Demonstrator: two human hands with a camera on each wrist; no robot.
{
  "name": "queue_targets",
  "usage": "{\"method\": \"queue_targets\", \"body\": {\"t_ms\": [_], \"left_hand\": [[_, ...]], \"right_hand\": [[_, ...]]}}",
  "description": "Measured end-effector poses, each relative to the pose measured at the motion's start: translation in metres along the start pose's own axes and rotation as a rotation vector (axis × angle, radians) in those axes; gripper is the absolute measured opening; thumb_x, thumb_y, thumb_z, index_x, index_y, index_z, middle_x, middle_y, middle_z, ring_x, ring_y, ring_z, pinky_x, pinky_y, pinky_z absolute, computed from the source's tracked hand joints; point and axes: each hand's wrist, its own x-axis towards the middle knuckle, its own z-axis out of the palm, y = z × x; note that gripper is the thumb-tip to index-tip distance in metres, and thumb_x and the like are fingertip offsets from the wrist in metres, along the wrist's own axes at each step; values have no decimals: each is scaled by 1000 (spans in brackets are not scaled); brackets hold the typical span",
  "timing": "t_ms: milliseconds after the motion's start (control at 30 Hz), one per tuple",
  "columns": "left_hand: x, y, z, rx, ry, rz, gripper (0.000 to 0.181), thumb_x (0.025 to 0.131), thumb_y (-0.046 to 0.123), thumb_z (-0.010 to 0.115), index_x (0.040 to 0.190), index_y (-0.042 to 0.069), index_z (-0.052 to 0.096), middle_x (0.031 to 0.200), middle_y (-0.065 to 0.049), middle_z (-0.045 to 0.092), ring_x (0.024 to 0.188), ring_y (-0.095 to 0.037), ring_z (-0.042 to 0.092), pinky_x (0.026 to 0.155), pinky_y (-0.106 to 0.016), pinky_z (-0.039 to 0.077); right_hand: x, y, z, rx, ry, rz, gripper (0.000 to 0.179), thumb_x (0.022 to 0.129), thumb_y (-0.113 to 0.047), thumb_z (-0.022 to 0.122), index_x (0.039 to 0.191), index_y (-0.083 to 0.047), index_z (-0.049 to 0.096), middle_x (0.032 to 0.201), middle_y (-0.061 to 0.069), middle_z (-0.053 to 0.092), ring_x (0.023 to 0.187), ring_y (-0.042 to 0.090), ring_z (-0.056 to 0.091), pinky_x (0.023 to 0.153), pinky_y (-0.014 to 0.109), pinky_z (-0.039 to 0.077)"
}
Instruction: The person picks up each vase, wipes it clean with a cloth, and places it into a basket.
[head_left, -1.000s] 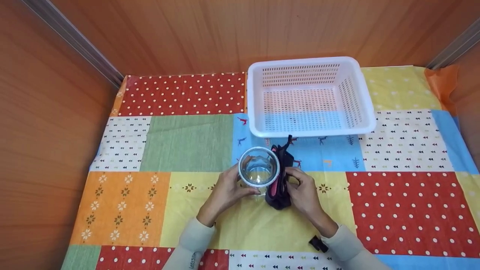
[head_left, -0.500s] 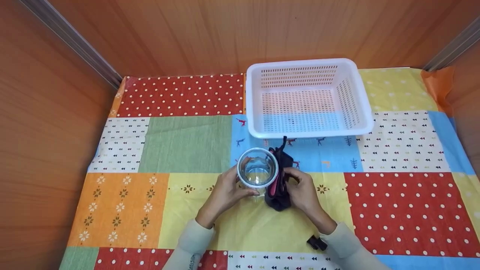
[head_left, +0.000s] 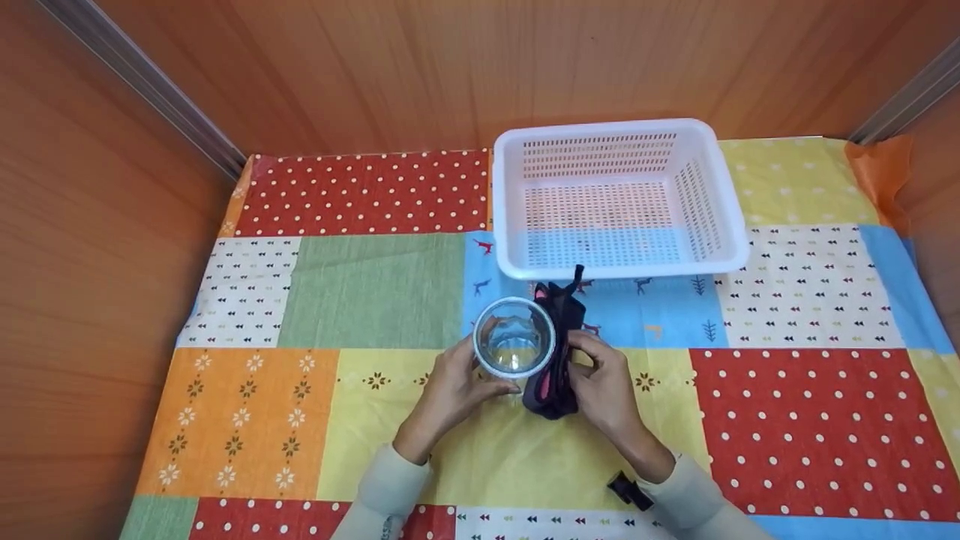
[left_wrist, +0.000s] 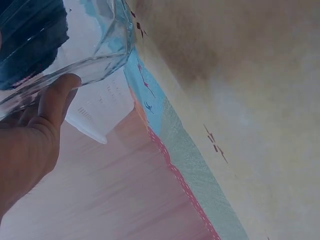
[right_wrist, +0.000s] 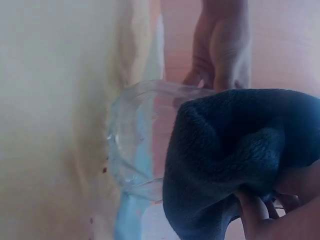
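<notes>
A clear glass jar with a round open mouth stands upright in my left hand, whose fingers and thumb curl round its side. My right hand pinches a bunched dark cloth with pink parts and a thin black strap end at its top. The cloth lies against the right side of the jar. In the right wrist view the cloth looks thick and fuzzy and covers part of the jar. The left wrist view shows fingers on the jar's faceted wall.
Behind the hands stands a white perforated plastic basket. A patchwork tablecloth covers the table, walled by wood-look panels at the back and sides. A small black clip-like piece is by the right sleeve.
The cloth has shifted slightly against the jar, its strap end swinging left and then back right. Both hands keep their hold, and the jar stays nearly in place.
</notes>
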Motion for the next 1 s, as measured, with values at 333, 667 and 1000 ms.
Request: {"method": "queue_targets", "body": {"t_ms": [333, 667, 1000], "left_hand": [[1, 0, 1, -34, 11, -6, 94, 76, 19, 95, 155, 1, 48, 140, -21, 66, 130, -39, 64, 107, -48, 55], [1, 0, 4, -73, 7, -15, 93, 76, 17, 95, 156, 6, 49, 143, -19, 65, 133, -38, 62, 110, -47, 54], [-2, 0, 6, -41, 39, 8, 95, 75, 17, 95, 156, 3, 48, 143, -20, 65, 132, -38, 63, 109, -45, 54]], "right_hand": [[1, 17, -2, -27, -7, 5, 22, 93, 17, 67, 113, 11, 74, 112, 7, 73, 108, 5, 66, 86, 21, 61], [-4, 29, -8, -116, -1, -14, 27, 89, 19, 67, 112, 8, 76, 109, 9, 75, 103, 4, 66, 86, 21, 59], [-2, 5, 0, -16, 4, -23, 24, 92, 19, 65, 111, 10, 75, 114, 22, 71, 112, 4, 64, 84, 22, 62]]}}
